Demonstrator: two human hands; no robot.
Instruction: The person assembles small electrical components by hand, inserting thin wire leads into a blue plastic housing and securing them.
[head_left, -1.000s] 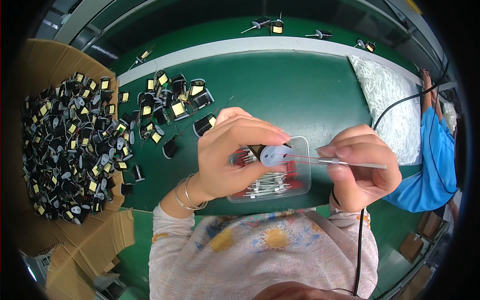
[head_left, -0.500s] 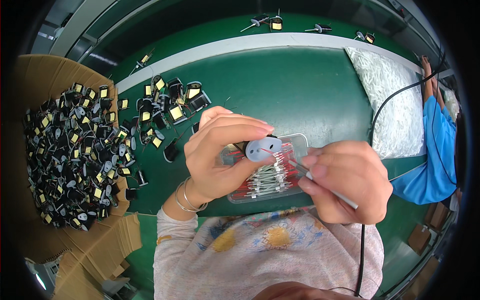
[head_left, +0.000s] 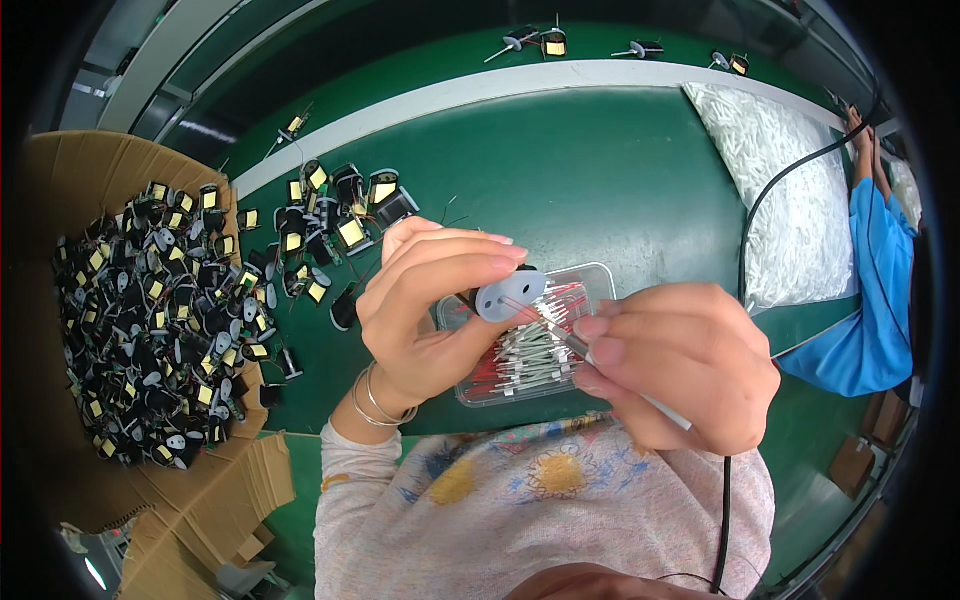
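Note:
My left hand pinches a small black part whose pale grey oval end plate has several holes and faces right. In my right hand is a slim white tube, with thin red wires running from its end to the plate's face. Whether the wires pass into a hole is too small to tell. Below the hands stands a clear plastic box, partly covered by them. It holds bundled red wires with white ends.
At left, a cardboard carton is heaped with similar black parts; more lie in a pile on the green table. A bag of small white pieces lies right, beside a black cable and a blue-sleeved person.
Both hands have shifted a little to the left, carrying the black part and the white tube. The wires' tips stay at the plate.

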